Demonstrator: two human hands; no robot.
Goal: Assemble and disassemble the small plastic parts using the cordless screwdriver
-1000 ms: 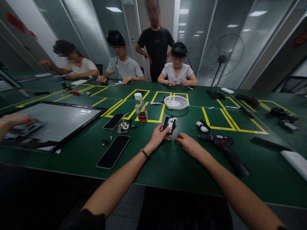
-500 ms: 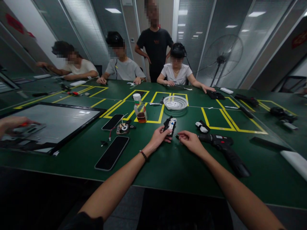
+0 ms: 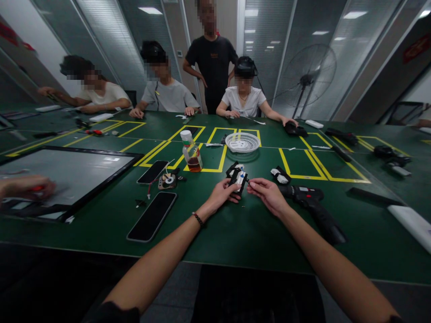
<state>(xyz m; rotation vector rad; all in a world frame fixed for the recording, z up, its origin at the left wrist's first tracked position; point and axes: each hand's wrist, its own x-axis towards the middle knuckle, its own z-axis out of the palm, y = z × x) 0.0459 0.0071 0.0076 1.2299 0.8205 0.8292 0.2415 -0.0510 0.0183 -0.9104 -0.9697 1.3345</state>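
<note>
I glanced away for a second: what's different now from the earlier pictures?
The right hand has moved up in view, closer to the black part. Across the table, a co-worker's hand has reached out sideways to a dark item. The left hand still holds the black part; the bottle, drill and phones stay put.

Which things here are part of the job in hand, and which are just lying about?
In the job, by contact:
black-and-white part, held by the left hand, with the right hand at its edge

Apparently just lying about:
cordless drill
larger smartphone
smaller smartphone
part-filled bottle
white slotted basket
</note>
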